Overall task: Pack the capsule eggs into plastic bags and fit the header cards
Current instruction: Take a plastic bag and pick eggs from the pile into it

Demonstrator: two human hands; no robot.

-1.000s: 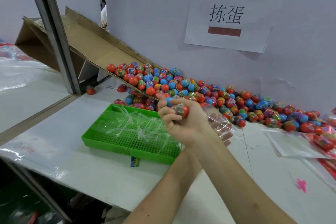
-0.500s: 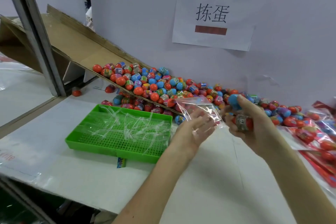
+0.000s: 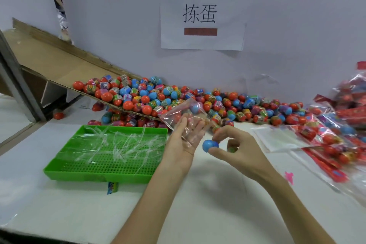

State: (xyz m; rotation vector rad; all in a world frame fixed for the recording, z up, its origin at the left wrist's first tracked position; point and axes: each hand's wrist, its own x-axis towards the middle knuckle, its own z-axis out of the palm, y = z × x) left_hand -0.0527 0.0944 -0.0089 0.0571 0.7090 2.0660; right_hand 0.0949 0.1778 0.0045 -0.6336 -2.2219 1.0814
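The left hand (image 3: 183,141) is held palm-up with its fingers straight. A clear plastic bag (image 3: 178,116) is draped over them with its mouth toward one o'clock. Whether the thumb pins the film cannot be told.

Just beside it at three o'clock, the right hand (image 3: 235,144) pinches a blue egg (image 3: 210,145) between thumb and forefinger. A second egg (image 3: 232,149) (only its label shows) is tucked under the curled fingers behind.

The blue egg is apart from the bag but close to it, so the step in hand looks like loading.

The pile of capsule eggs (image 3: 227,105) lies at twelve o'clock, spilling off a cardboard chute (image 3: 59,67) that runs up toward ten. A green tray (image 3: 95,173) sits on the surface (image 3: 217,204) at nine o'clock. Finished packs (image 3: 334,136) are heaped at three.

The eggs look like hard, smooth, light plastic shells. They should take a firm pinch without damage, but I judge they will roll and squirt out if squeezed near an end. The fattest part is the better place to grip.

The bag is the awkward piece. It is thin, limp and probably clingy, so it will not hold its own mouth open. It is best held by the upper lip near the opening, with the fingers spreading it while the egg drops in.
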